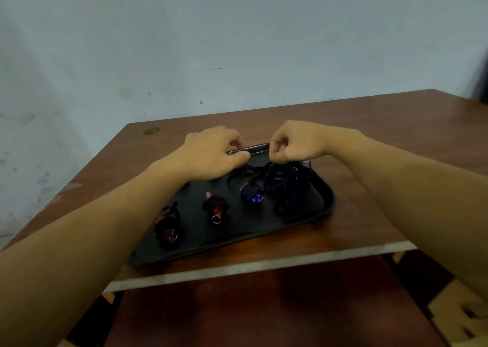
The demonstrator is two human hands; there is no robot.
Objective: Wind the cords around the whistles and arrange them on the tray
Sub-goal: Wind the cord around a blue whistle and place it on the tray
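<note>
A black tray (298,221) lies on the wooden table. In a row on it sit two red whistles wrapped in black cord (168,225) (215,207) and a blue wrapped whistle (251,192). At the tray's right end is a tangled pile of black cords and whistles (286,185). My left hand (211,153) and my right hand (293,141) hover over the tray's far edge, both with fingers closed. Black cord (241,173) trails below them towards the pile; my right fingers pinch a cord rising from it. What my left fingers hold is hidden.
The brown wooden table (369,135) stands against a pale wall; its near edge runs below the tray. A small round mark (151,131) sits at the far left corner. Brown floor and cardboard pieces (462,317) lie below at right.
</note>
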